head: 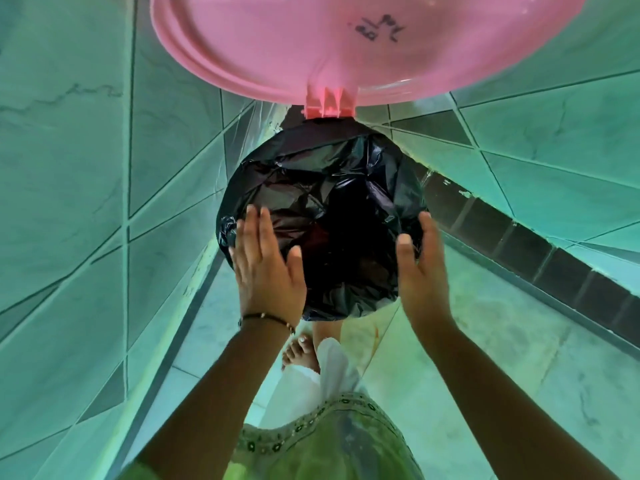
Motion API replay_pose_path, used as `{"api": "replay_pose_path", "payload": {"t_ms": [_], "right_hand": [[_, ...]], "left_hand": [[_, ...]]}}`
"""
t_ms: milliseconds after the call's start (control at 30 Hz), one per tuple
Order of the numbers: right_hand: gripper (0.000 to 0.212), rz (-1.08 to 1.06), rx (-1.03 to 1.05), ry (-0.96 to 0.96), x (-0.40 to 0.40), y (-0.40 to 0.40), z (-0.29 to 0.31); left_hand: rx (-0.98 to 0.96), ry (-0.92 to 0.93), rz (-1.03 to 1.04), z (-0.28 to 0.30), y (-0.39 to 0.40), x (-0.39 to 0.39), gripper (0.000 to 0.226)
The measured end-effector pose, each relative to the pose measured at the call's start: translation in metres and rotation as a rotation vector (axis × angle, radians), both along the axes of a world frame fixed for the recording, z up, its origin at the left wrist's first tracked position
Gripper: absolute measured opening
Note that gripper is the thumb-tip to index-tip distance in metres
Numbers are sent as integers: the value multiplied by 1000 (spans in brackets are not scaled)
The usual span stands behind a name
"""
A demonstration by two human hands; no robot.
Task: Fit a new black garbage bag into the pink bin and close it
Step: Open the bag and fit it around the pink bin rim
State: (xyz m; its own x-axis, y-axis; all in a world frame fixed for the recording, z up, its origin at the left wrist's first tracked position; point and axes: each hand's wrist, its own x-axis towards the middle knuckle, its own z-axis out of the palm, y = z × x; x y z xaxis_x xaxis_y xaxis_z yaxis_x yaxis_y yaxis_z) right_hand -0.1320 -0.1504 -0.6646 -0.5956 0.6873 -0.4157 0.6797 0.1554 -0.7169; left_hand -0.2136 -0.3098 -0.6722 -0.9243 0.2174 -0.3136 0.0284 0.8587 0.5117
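Green marbled tiles (62,188) cover the wall on the left and the floor, with a band of dark tiles (540,251) running along the right. Below the bin a bare foot (299,353) stands on the floor beside white cloth, and a green embroidered garment hem (311,424) fills the lower middle. The pink lid (311,43), smooth round plastic with black scribbled marks, stands open at the top and joins the bin at a pink hinge (329,103). The black garbage bag (329,188), thin, crinkled and glossy, lines the round mouth and folds over the rim, so the pink bin's own wall is probably hidden entirely. The left hand (266,268), wearing a thin dark bracelet (266,318), lies flat with fingers spread on the bag's left edge. The right hand (419,261) is open, palm inward, fingers against the right edge, gripping nothing.
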Motion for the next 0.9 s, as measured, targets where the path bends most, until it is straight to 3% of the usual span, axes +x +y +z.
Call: {"api": "replay_pose_path", "payload": {"t_ms": [67,167,267,367,433,533,567,600,667,733,833,900], "right_hand": [[60,27,21,-3,-12,3,-13],[57,-57,-38,-41,-33,23,-28],[49,-86,-98,-91,-47,42,-34],[56,-169,-174,-119,-53,54,-37],[72,-247,-252,-192,-55,60,-44],[117,-321,-428,-261,-50,73,-57],[122,-326,-497,-245,-45,79,-67],[116,-324,-547,-239,-40,85,-74],[85,-325,-605,-225,-39,87,-68],[63,-334,-558,-228,-42,89,-60],[44,-261,-141,-102,-49,94,-40],[32,-53,106,62,-64,88,-17]], "left_hand": [[-157,-2,-68,-17,8,-19,70],[-235,28,-97,-30,13,-42,69],[-190,144,-20,-31,12,-49,64],[-25,200,102,-35,5,-51,56],[110,162,182,-36,0,-59,50],[138,63,279,-37,-13,-67,47],[141,18,337,-38,-18,-67,47],[160,-44,407,-41,-23,-67,47],[231,-174,506,-45,-33,-69,52],[225,-187,491,-43,-37,-70,53],[68,111,244,-22,-31,-66,43],[63,210,-4,-8,-16,-66,47]]}}
